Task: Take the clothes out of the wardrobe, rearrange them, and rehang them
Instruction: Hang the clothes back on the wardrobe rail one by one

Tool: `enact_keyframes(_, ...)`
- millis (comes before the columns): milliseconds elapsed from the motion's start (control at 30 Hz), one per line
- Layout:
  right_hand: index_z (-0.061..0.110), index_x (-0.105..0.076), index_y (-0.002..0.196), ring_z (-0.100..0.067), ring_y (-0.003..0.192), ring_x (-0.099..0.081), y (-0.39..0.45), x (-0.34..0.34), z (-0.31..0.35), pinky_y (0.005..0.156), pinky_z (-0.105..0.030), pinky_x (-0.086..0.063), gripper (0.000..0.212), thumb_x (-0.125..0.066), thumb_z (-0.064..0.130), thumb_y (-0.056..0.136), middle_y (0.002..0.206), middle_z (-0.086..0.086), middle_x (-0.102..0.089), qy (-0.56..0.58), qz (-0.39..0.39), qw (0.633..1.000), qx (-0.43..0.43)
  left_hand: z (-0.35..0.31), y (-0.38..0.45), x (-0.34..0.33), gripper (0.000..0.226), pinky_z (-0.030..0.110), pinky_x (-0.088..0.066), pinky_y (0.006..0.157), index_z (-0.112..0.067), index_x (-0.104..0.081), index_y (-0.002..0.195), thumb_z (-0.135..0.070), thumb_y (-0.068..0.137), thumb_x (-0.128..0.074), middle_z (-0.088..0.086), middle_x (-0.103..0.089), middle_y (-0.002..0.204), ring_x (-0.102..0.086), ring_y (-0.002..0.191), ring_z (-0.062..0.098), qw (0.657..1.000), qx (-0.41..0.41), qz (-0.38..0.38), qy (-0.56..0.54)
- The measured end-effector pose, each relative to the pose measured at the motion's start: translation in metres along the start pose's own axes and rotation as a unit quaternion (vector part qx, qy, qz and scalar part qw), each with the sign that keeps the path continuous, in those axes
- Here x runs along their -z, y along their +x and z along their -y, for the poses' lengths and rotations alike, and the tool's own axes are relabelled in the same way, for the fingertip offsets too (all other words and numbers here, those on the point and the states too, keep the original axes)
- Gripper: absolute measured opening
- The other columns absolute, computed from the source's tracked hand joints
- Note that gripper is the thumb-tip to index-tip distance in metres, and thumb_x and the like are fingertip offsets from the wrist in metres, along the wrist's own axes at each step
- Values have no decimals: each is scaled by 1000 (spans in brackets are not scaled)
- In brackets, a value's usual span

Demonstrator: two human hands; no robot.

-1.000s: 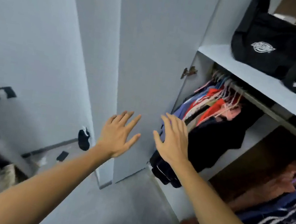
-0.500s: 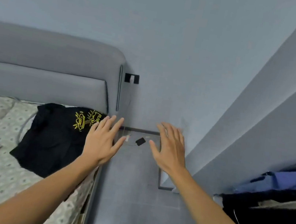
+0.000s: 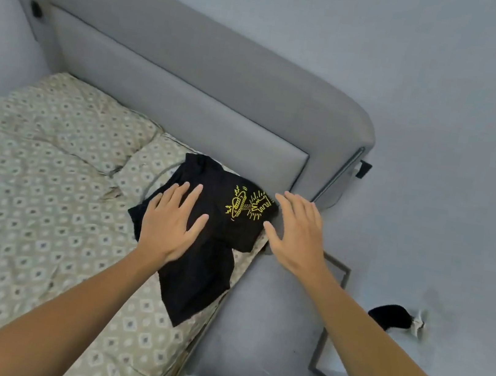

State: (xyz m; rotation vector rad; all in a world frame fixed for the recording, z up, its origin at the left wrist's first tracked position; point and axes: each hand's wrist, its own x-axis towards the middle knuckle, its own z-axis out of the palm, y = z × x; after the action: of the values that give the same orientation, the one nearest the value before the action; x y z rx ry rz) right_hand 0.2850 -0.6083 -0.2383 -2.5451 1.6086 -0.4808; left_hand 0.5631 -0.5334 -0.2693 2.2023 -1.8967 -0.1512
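Now both hands flat, fingers spread — left hand (image 3: 166,227), right hand (image 3: 296,232) over black T-shirt (image 3: 212,266).

Open bed left, headboard blocks behind

Patterned bed (image 3: 28,203) lies open left of the black T-shirt (image 3: 209,246); grey headboard (image 3: 191,82) walls off the far side; floor strip (image 3: 268,319) runs free on the right, with a black item (image 3: 390,317) by the wall.

Black shirt (image 3: 196,264) on bed (image 3: 28,203)
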Motion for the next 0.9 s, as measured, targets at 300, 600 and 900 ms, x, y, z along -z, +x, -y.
enact_keyframes(300, 23, -45, 152, -27, 147, -39, 146, -114, 52, 126, -49, -24, 62, -51, 52, 98, 156, -3, -47, 1, 99, 983, 156, 125, 34, -25, 69, 50, -37, 114, -24, -35, 159, -63, 102, -24, 6, -44, 158, -40, 144, 28, 990, 134, 25, 26)
enact_keyframes(600, 19, -47, 151, -31, 144, -41, 338, -284, 72, 120, -50, -34, 62, -53, 51, 98, 154, -6, -49, -20, 205, 931, 300, 207, 102, -133, 75, 50, -39, 112, -26, -28, 162, -67, 100, -14, 4, -44, 157, -39, 144, 26, 943, 323, 75, -14)
enact_keyframes(900, 24, -41, 154, -34, 145, -36, 456, -482, 85, 122, -51, -30, 62, -48, 55, 101, 157, -5, -46, -39, 276, 884, 374, 291, 201, -303, 67, 48, -42, 111, -27, -26, 160, -64, 104, -23, 3, -38, 160, -35, 146, 27, 898, 416, 111, -86)
